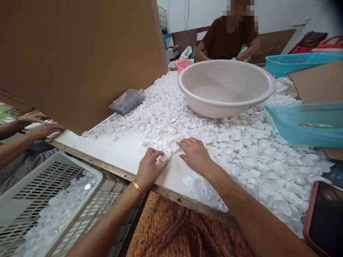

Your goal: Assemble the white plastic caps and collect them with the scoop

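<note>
My left hand (150,168), with a gold bracelet at the wrist, is at the front edge of the white tabletop (118,152). Its thumb and index finger close on a small white plastic piece (163,157), round and shallow like a spoon bowl. To its right, my right hand (195,155) reaches over the loose pieces, fingers stretched out and thumb apart; nothing is visible in its grasp. A wide layer of similar white pieces (249,153) covers much of the table, with a small cluster (200,191) beneath my right forearm.
A large white basin (227,103) stands among the pieces. Blue trays (308,125) and a phone (325,217) lie right. A cardboard sheet (80,53) stands left, by a clear plastic packet (128,101). Below is a crate (96,178) holding pieces. Co-workers sit left and opposite.
</note>
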Action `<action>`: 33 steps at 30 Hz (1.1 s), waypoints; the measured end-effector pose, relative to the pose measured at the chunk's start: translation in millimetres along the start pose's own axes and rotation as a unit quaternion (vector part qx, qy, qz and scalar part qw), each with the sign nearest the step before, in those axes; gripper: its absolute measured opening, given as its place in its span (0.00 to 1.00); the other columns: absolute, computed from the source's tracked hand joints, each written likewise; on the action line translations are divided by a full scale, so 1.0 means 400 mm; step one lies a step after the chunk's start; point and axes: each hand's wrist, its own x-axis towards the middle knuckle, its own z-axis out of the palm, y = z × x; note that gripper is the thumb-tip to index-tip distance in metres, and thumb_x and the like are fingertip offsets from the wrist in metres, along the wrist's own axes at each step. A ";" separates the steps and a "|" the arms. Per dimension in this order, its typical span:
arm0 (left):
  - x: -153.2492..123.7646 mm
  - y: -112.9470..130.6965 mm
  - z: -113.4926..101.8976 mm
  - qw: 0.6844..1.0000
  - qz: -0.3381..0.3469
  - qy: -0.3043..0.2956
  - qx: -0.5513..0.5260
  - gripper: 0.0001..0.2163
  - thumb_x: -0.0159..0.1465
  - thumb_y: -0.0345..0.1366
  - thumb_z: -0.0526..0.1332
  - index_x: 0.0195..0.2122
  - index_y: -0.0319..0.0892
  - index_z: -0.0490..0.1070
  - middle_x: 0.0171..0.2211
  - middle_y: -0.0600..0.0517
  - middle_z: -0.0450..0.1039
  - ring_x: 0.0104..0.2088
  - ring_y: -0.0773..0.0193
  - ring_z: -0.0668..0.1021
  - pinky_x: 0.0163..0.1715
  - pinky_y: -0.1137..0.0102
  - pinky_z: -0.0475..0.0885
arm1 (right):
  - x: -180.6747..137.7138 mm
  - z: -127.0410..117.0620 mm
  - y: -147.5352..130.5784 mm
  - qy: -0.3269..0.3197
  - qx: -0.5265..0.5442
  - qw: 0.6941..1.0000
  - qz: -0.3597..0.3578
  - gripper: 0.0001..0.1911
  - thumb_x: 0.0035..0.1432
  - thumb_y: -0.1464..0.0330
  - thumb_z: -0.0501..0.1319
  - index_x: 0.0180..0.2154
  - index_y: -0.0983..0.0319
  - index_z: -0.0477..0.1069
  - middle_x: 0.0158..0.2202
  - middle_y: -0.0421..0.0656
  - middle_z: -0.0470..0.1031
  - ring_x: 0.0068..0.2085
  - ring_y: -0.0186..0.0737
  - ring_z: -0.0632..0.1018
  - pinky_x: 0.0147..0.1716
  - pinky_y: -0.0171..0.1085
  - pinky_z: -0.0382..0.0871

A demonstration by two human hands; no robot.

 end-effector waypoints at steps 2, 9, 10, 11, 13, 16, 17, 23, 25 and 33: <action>-0.013 0.009 -0.014 1.000 0.004 0.004 -0.024 0.09 0.57 0.40 0.58 0.37 0.43 0.70 0.37 0.51 0.64 0.25 0.70 0.68 0.32 0.71 0.65 | 0.000 0.005 -0.007 0.001 0.007 1.000 -0.019 0.23 0.55 0.70 0.59 0.53 0.60 0.62 0.53 0.45 0.66 0.54 0.45 0.62 0.52 0.46 0.53; -0.023 0.066 -0.035 0.978 0.005 -0.157 -0.138 0.15 0.61 0.42 0.50 0.23 0.40 0.65 0.21 0.55 0.62 0.24 0.68 0.65 0.25 0.73 0.58 | -0.005 -0.029 -0.033 -0.014 0.081 0.995 -0.063 0.16 0.55 0.72 0.56 0.47 0.62 0.67 0.50 0.47 0.67 0.52 0.44 0.64 0.49 0.45 0.57; -0.022 0.068 -0.034 0.974 -0.008 -0.172 -0.150 0.15 0.61 0.42 0.49 0.21 0.40 0.64 0.19 0.56 0.60 0.23 0.68 0.64 0.24 0.73 0.57 | -0.009 -0.038 -0.036 -0.029 0.110 0.991 -0.076 0.17 0.54 0.74 0.55 0.47 0.62 0.67 0.49 0.46 0.68 0.50 0.43 0.65 0.47 0.43 0.59; -0.022 0.067 -0.031 0.969 -0.025 -0.188 -0.161 0.16 0.61 0.42 0.49 0.20 0.40 0.63 0.18 0.56 0.59 0.22 0.68 0.63 0.23 0.73 0.56 | -0.014 -0.046 -0.040 -0.053 0.143 0.984 -0.089 0.18 0.53 0.76 0.54 0.47 0.61 0.67 0.47 0.46 0.68 0.48 0.41 0.67 0.45 0.40 0.60; -0.024 0.062 -0.025 0.959 -0.059 -0.214 -0.178 0.17 0.61 0.42 0.47 0.19 0.40 0.63 0.16 0.56 0.59 0.21 0.68 0.63 0.22 0.73 0.56 | -0.022 -0.054 -0.047 -0.109 0.203 0.968 -0.101 0.20 0.52 0.78 0.53 0.47 0.62 0.66 0.45 0.46 0.68 0.45 0.38 0.69 0.42 0.37 0.62; -0.027 0.052 -0.014 0.958 -0.076 -0.217 -0.174 0.17 0.61 0.42 0.46 0.19 0.40 0.63 0.16 0.55 0.60 0.21 0.67 0.65 0.22 0.72 0.56 | -0.028 -0.047 -0.054 -0.175 0.259 0.945 -0.100 0.19 0.52 0.75 0.54 0.48 0.62 0.66 0.43 0.46 0.69 0.41 0.38 0.71 0.39 0.36 0.63; -0.027 0.051 -0.011 0.959 -0.074 -0.215 -0.170 0.17 0.60 0.42 0.46 0.19 0.40 0.63 0.16 0.55 0.61 0.21 0.67 0.65 0.22 0.73 0.57 | -0.028 -0.042 -0.055 -0.181 0.271 0.940 -0.100 0.19 0.52 0.73 0.55 0.48 0.62 0.66 0.42 0.47 0.69 0.41 0.39 0.71 0.38 0.36 0.63; -0.019 0.047 -0.020 0.963 -0.060 -0.212 -0.158 0.19 0.62 0.41 0.45 0.20 0.40 0.68 0.18 0.53 0.66 0.22 0.66 0.69 0.26 0.72 0.62 | -0.024 -0.031 -0.051 -0.164 0.302 0.938 -0.035 0.20 0.53 0.70 0.56 0.49 0.63 0.64 0.40 0.46 0.70 0.39 0.38 0.71 0.36 0.34 0.62; -0.016 0.028 -0.034 0.980 -0.061 -0.149 -0.114 0.18 0.62 0.41 0.47 0.28 0.40 0.73 0.22 0.52 0.70 0.25 0.65 0.71 0.29 0.71 0.64 | -0.025 -0.038 -0.044 -0.169 0.301 0.938 0.016 0.19 0.54 0.70 0.56 0.49 0.62 0.62 0.37 0.45 0.71 0.34 0.35 0.71 0.31 0.33 0.61; -0.003 -0.036 -0.009 0.994 -0.022 -0.072 0.079 0.16 0.57 0.39 0.59 0.46 0.45 0.64 0.38 0.50 0.65 0.32 0.64 0.73 0.32 0.70 0.66 | -0.033 -0.017 -0.063 -0.183 0.205 0.961 -0.032 0.10 0.54 0.71 0.56 0.40 0.64 0.68 0.41 0.46 0.68 0.36 0.36 0.71 0.33 0.34 0.62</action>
